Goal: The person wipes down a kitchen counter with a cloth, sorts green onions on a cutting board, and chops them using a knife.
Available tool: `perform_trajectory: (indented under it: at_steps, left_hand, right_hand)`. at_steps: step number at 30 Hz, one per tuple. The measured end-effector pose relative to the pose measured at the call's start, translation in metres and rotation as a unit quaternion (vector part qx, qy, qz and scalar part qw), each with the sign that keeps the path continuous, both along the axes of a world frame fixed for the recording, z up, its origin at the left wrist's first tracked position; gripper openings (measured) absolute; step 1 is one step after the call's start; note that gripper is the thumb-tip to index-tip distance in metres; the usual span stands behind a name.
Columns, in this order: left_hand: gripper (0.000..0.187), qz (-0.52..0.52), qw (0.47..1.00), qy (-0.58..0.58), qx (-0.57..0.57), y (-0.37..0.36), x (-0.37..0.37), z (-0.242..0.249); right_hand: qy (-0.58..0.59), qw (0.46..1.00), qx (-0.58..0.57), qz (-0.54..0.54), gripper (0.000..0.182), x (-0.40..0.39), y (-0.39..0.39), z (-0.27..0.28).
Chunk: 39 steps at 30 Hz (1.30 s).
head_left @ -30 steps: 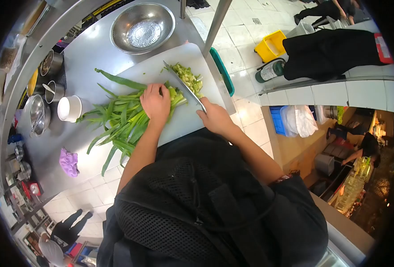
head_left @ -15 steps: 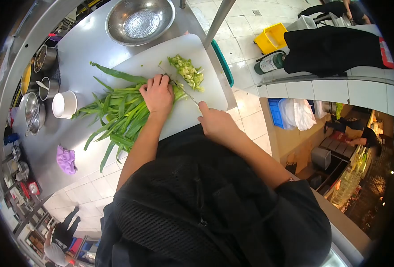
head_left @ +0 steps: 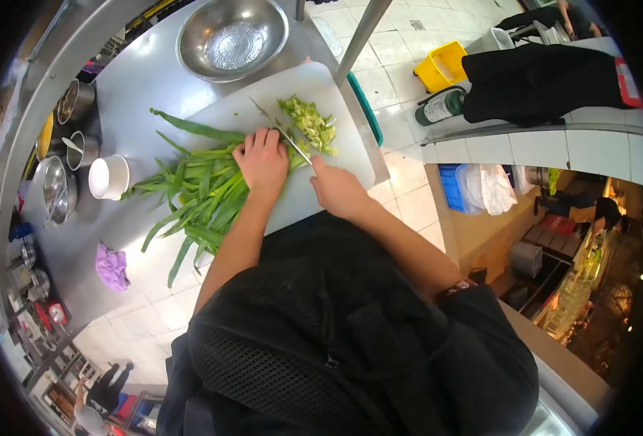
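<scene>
A bunch of long green onions lies across the white cutting board, its leafy ends hanging over onto the steel table. My left hand presses down on the bunch near its cut end, fingers curled over the stalks. In my right hand is a knife, gripped by the handle. Its blade points up and left, close beside the fingertips of my left hand. A heap of chopped green onion sits on the board to the right of the blade.
A steel bowl stands beyond the board. White tubs, metal pots and a purple cloth are on the left. A metal post rises by the board's far right corner. Other people are in the background.
My right hand and the knife have moved up and left, the blade now reaching further past my left fingertips. The view has shifted slightly.
</scene>
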<state>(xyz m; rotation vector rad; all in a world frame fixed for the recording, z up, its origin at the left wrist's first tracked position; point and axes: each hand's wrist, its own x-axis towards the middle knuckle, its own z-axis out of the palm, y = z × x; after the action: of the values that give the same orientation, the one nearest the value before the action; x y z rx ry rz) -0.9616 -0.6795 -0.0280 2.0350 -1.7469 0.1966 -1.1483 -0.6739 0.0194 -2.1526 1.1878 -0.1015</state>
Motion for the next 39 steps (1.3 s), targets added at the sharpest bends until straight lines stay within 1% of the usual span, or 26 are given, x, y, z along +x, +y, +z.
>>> perform_trajectory:
  at_steps: [4, 6, 7, 8, 9, 11, 13, 14, 16, 18, 20, 21, 22, 23, 25, 27, 28, 29, 31, 32, 33, 34, 35, 37, 38, 39]
  left_hand:
    - [0.015, -0.002, 0.999, 0.029, 0.015, 0.003, 0.000, -0.002]
    - [0.013, 0.008, 0.999, 0.036, 0.024, 0.001, 0.001, -0.002]
    - [0.013, 0.007, 0.999, 0.032, 0.005, 0.000, 0.000, -0.003]
    - [0.012, 0.002, 1.000, 0.028, -0.012, 0.003, 0.000, -0.004]
    - [0.012, -0.001, 1.000, 0.027, -0.010, 0.006, 0.000, -0.005]
    - [0.013, 0.007, 1.000, 0.019, 0.004, 0.003, 0.001, -0.006]
    - [0.013, -0.003, 1.000, 0.029, 0.004, 0.006, 0.002, -0.006]
    - [0.013, -0.003, 0.999, 0.046, -0.001, 0.004, 0.001, -0.006]
    - [0.012, -0.002, 0.999, 0.051, -0.003, 0.002, 0.001, -0.007]
    - [0.012, 0.007, 0.998, 0.056, 0.003, 0.004, 0.003, -0.008]
    - [0.011, 0.000, 0.999, 0.039, -0.022, 0.003, 0.001, -0.007]
    - [0.011, -0.003, 0.999, 0.039, -0.020, 0.005, 0.001, -0.009]
    - [0.012, -0.001, 0.999, 0.041, -0.015, 0.005, 0.001, -0.011]
    - [0.013, 0.002, 0.999, 0.042, -0.012, 0.002, 0.002, -0.011]
    - [0.013, 0.000, 0.999, 0.037, 0.002, 0.003, 0.004, -0.007]
    - [0.013, 0.007, 0.999, 0.042, 0.023, 0.003, 0.001, -0.008]
    - [0.013, 0.005, 0.999, 0.046, 0.002, 0.002, 0.001, -0.009]
    - [0.013, 0.003, 0.999, 0.048, -0.018, 0.004, 0.002, -0.011]
    - [0.013, 0.004, 0.999, 0.047, -0.027, 0.004, 0.002, -0.009]
    - [0.013, -0.004, 0.998, 0.045, -0.042, 0.004, 0.001, -0.006]
    - [0.013, -0.005, 0.998, 0.045, -0.042, 0.006, 0.000, -0.007]
    - [0.013, 0.002, 0.999, 0.040, -0.020, 0.006, 0.000, -0.008]
    - [0.013, 0.011, 0.999, 0.034, -0.001, 0.004, 0.001, -0.009]
    - [0.012, 0.001, 0.999, 0.044, 0.000, 0.009, 0.002, -0.011]
    - [0.012, 0.002, 0.998, 0.062, -0.003, 0.005, 0.002, -0.011]
    - [0.012, 0.007, 0.998, 0.065, 0.000, 0.005, 0.001, -0.013]
  right_hand:
    - [0.018, 0.999, 0.016, 0.021, 0.028, -0.008, -0.005, 0.083]
    - [0.061, 0.992, 0.110, 0.005, 0.028, -0.018, 0.014, 0.103]
    - [0.063, 0.992, 0.110, 0.010, 0.028, -0.016, 0.015, 0.079]
    - [0.039, 0.997, 0.060, -0.004, 0.027, -0.013, 0.019, 0.031]
    - [0.013, 1.000, 0.008, -0.023, 0.027, -0.008, 0.020, -0.002]
    - [0.007, 1.000, 0.004, -0.020, 0.028, 0.001, -0.002, -0.002]
    - [-0.029, 0.999, -0.014, 0.015, 0.027, 0.002, -0.015, 0.045]
    - [-0.029, 0.999, -0.019, 0.012, 0.027, -0.005, -0.011, 0.067]
    - [0.015, 0.999, 0.032, 0.017, 0.026, -0.021, 0.011, 0.102]
    - [0.023, 0.998, 0.060, 0.006, 0.026, -0.019, 0.019, 0.085]
    - [0.027, 0.996, 0.090, -0.012, 0.025, -0.011, 0.022, 0.041]
    - [-0.001, 0.998, 0.060, -0.024, 0.027, 0.003, 0.011, 0.004]
    - [-0.030, 0.999, 0.026, -0.036, 0.028, 0.010, -0.001, -0.014]
    - [-0.033, 0.998, 0.023, -0.039, 0.028, 0.011, -0.009, -0.009]
    - [-0.025, 0.999, 0.027, -0.020, 0.029, 0.016, -0.024, 0.021]
    - [-0.006, 0.999, 0.049, -0.004, 0.029, -0.011, -0.010, 0.075]
    - [0.012, 0.997, 0.073, 0.014, 0.029, -0.022, 0.001, 0.089]
    - [0.015, 0.997, 0.079, 0.020, 0.029, -0.024, 0.011, 0.090]
    - [0.074, 0.989, 0.129, -0.018, 0.028, -0.025, 0.022, 0.087]
    - [0.074, 0.989, 0.130, -0.018, 0.028, -0.018, 0.022, 0.061]
    - [0.043, 0.994, 0.097, -0.029, 0.028, -0.007, 0.020, 0.014]
    - [0.010, 0.997, 0.060, -0.041, 0.027, 0.001, 0.011, -0.011]
    - [0.005, 0.998, 0.053, -0.041, 0.027, 0.004, -0.006, -0.008]
    - [-0.034, 0.999, 0.006, 0.000, 0.031, 0.008, -0.020, 0.015]
    - [-0.034, 0.999, 0.002, 0.001, 0.031, 0.000, -0.019, 0.043]
    - [-0.008, 0.998, 0.057, 0.006, 0.031, -0.016, -0.004, 0.079]
